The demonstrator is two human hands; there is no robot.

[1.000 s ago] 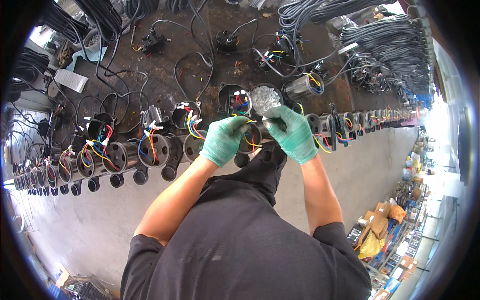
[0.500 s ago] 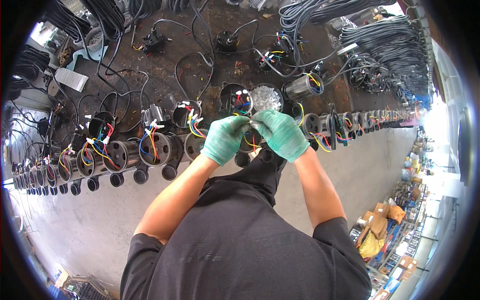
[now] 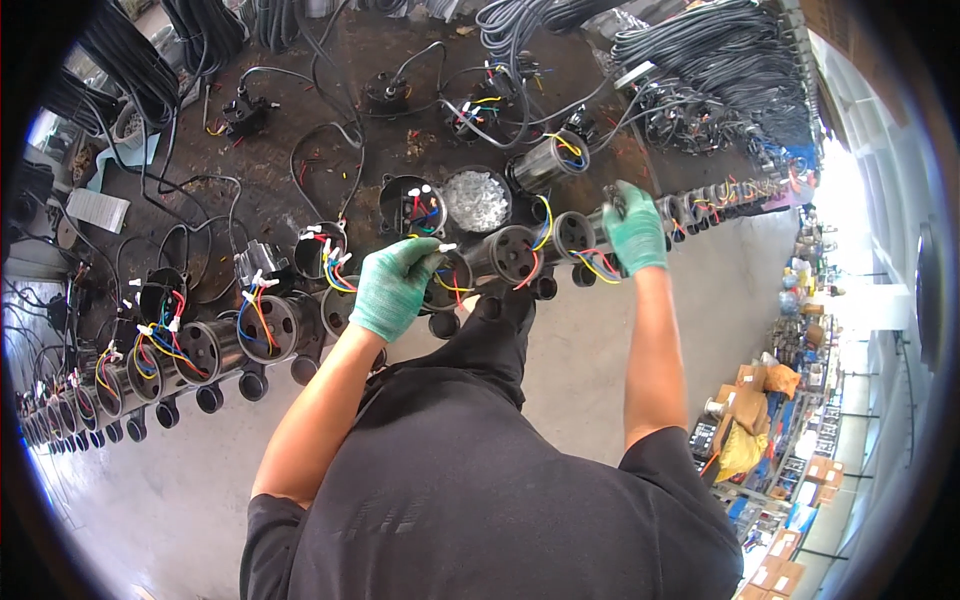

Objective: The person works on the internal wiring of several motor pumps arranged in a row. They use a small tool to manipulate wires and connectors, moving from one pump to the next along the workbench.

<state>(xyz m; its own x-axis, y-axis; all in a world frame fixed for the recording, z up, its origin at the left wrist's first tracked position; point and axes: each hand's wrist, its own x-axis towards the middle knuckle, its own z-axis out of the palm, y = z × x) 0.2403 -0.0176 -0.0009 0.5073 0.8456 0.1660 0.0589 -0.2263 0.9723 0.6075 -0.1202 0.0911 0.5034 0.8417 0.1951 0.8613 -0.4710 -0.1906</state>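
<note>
Clear caps fill round tub (image 3: 477, 200); left hand (image 3: 392, 288) nearest.

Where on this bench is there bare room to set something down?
Bare dark bench top lies behind the bowl of clear bits, between loose cables. The front edge is crowded with a row of wired housings, where the left hand and right hand work.

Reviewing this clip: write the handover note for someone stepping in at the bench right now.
Left hand, green-gloved, pinches white-capped wire ends at the mouth of a black motor housing in the front row.
Right hand, also gloved, is out to the right, gripping a small dark part over the housing two places along.
A bowl of clear caps sits just behind the row.
Done: housings to the left show capped coloured wires.
Left: I cannot tell whether the housings further right are capped.
</note>
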